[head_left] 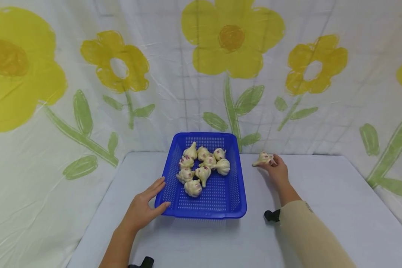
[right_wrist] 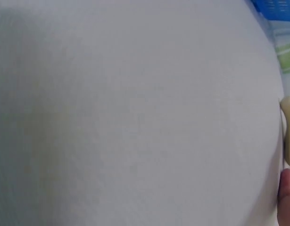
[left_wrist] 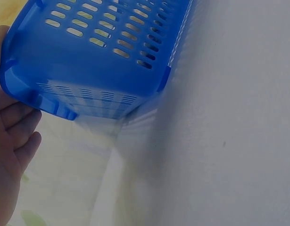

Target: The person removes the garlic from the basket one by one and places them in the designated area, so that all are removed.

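Now, left hand (head_left: 142, 208): I am touching the blue basket (head_left: 211, 214) with relaxed fingers.
Right hand (head_left: 278, 174): I am gripping one garlic bulb (head_left: 263, 158).

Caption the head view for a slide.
Right hand holds a garlic bulb; left hand at a basket of garlic.

From nine o'clock through twelve to three, a white sheet (head_left: 169, 96) hangs, printed with yellow flowers (head_left: 232, 37); toward six o'clock stretches a white table (head_left: 221, 243)
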`<state>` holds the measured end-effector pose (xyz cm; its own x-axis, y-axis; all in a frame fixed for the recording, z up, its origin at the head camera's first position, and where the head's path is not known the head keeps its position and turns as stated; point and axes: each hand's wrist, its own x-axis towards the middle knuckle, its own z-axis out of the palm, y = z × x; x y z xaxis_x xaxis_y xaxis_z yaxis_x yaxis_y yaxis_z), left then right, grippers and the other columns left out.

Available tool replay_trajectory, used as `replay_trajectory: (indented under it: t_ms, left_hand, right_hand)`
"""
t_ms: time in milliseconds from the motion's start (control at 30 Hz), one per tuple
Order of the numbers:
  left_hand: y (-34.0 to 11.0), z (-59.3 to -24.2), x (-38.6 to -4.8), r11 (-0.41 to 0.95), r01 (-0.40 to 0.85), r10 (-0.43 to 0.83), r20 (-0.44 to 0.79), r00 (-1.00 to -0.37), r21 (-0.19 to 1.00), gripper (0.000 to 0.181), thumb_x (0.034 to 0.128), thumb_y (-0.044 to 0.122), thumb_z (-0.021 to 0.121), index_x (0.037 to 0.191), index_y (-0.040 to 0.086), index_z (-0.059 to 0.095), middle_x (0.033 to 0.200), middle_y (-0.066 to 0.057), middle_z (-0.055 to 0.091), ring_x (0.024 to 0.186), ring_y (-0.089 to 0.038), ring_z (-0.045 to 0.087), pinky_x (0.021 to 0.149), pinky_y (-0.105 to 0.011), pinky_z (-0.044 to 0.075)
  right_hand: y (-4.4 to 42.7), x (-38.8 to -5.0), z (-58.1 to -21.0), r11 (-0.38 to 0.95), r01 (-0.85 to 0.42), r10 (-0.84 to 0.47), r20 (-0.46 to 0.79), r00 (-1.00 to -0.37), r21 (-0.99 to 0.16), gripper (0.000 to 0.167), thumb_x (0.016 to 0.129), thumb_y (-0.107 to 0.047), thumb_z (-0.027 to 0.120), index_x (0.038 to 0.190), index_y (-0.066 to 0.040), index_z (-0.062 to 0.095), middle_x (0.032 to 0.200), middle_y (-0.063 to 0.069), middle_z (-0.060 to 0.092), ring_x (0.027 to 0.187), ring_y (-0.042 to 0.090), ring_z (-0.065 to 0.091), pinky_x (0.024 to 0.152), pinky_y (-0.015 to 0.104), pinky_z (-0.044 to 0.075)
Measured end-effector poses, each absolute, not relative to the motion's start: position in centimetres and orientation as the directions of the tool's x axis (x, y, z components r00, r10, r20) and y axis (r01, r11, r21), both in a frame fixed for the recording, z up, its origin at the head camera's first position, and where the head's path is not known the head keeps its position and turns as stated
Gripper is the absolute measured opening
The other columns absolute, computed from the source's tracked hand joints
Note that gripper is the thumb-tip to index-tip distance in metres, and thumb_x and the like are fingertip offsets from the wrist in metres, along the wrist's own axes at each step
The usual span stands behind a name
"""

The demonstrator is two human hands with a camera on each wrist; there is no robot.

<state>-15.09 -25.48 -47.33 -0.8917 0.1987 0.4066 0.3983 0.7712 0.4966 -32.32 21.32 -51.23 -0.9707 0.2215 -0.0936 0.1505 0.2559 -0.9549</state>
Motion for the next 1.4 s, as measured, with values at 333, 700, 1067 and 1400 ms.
replay_trajectory:
  t_ms: [333,700,1067,1400]
  left_hand:
    - [-25.4,-47.2,-15.1,0.761,0.404,0.204,0.404,-0.892,0.508,0.069,0.0812,0.034,0.079,0.140,0.008,0.056,0.150,-0.003,0.049,0.135,-0.026,0.050,0.104,-0.044,0.046]
    - [-25.4,-47.3,-14.9,0.755,0.392,0.193,0.394,-0.899,0.525,0.069,0.0816,0.035,0.079,0.140,0.009,0.055,0.150,-0.002,0.048,0.135,-0.026,0.049,0.104,-0.044,0.046]
    - [-25.3,-47.1,-15.1,0.742,0.414,0.205,0.409,-0.889,0.527,0.068,0.0810,0.031,0.080,0.139,0.006,0.056,0.149,-0.003,0.049,0.135,-0.026,0.050,0.104,-0.043,0.046]
    - [-25.4,-47.2,-15.0,0.738,0.412,0.203,0.407,-0.891,0.535,0.067,0.0815,0.032,0.080,0.139,0.006,0.056,0.149,-0.003,0.049,0.135,-0.025,0.049,0.104,-0.043,0.046]
  right_hand:
    - [21.3,-32.1,-47.1,0.135,0.171,0.367,-0.111,-0.924,-0.976,0.079,0.090,-0.042,0.069,0.153,-0.012,0.034,0.161,0.006,0.029,0.130,0.033,0.051,0.098,0.037,0.053]
    - [17.0,-32.2,-39.9,-0.009,-0.022,0.267,0.019,-0.964,-1.000,0.069,0.088,-0.028,0.075,0.147,-0.011,0.044,0.153,0.008,0.044,0.125,0.020,0.056,0.074,0.018,0.057]
    - [12.0,-30.6,-39.8,0.331,-0.223,-0.188,0.168,-0.968,-0.917,0.071,0.086,-0.041,0.074,0.146,-0.016,0.047,0.148,0.007,0.049,0.127,0.028,0.056,0.100,0.047,0.052]
    - [9.5,-30.6,-42.3,0.454,-0.288,-0.361,0.121,-0.925,-0.843,0.065,0.087,-0.031,0.075,0.145,-0.018,0.048,0.147,0.012,0.050,0.127,0.036,0.055,0.095,0.051,0.054]
